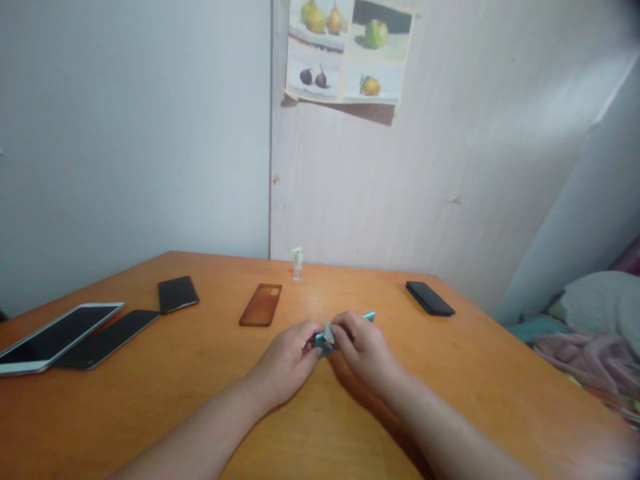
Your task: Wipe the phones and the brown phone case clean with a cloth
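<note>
Currently, the left hand (290, 360) grips one end of a teal phone (321, 341), directly ahead at 12 o'clock; the right hand's (369, 352) fingers pinch a crumpled pale wipe (329, 334) against it. From the hands: brown phone case (261, 305), flat, 10 o'clock; pump bottle (297, 265), upright, 11 o'clock; black flat object (430, 299), 2 o'clock; white-framed tablet (63, 333), 9 o'clock. All on wooden table (210, 367).

Left hand (290, 357) closed about the left end of the blue phone (320, 341), thumb on its near side, fingers curled along its far side. Right hand (365, 347) over the phone's middle, thumb and fingertips pinched together, knuckles uppermost. Left forearm (210, 421) and right forearm (445, 419), both bare, converge on the phone from its near side.
</note>
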A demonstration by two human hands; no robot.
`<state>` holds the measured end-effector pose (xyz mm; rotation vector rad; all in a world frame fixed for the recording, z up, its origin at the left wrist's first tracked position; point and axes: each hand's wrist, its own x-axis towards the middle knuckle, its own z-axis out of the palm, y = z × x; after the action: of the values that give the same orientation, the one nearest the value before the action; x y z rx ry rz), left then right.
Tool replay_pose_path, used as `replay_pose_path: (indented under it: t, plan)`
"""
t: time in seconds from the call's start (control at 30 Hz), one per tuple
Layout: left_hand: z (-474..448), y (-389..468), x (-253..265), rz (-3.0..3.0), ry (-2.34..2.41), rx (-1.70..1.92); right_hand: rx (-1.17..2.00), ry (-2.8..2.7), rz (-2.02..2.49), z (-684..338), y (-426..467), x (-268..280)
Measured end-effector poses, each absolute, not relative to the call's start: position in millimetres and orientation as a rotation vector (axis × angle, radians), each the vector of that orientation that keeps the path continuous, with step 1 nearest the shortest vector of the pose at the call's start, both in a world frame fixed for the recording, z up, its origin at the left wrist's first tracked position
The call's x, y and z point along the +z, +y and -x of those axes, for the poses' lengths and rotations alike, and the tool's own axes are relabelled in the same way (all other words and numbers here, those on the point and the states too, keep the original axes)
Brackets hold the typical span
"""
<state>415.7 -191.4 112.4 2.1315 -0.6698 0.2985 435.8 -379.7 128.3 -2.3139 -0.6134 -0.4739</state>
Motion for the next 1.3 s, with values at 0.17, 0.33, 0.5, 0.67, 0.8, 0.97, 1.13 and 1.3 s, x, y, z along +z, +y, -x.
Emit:
replay_pose_path:
  t: [0.17,0.33,0.5,0.67,0.8,0.97,1.13,1.3]
  plan:
    - [-415,-190,114,-2.146,-0.652,0.288,-0.580,-0.257,2.419,-461,-416,131]
    - [-416,-190,113,-2.132,-0.653,0.278,-0.780,-0.267,2.391,-476,-434,130]
    - [-416,-191,111,-2.039,-0.651,0.257,-0.589,-0.744,2.268,-440,-392,135]
    - [-419,-191,109,-1.988,-0.630,0.248,-0.498,-0.907,2.231,-432,-384,136]
    - [-422,-190,107,-1.957,-0.566,0.210,-0.609,-0.628,2.292,-463,-411,129]
    - [-425,-189,105,-1.921,-0.525,0.184,-0.625,-0.294,2.439,-489,-437,127]
    - [-430,-186,101,-1.892,-0.484,0.172,-0.349,-0.151,2.564,-498,-445,114]
    - [-435,-183,99,-1.869,-0.443,0.144,-0.255,-0.121,2.551,-499,-446,103]
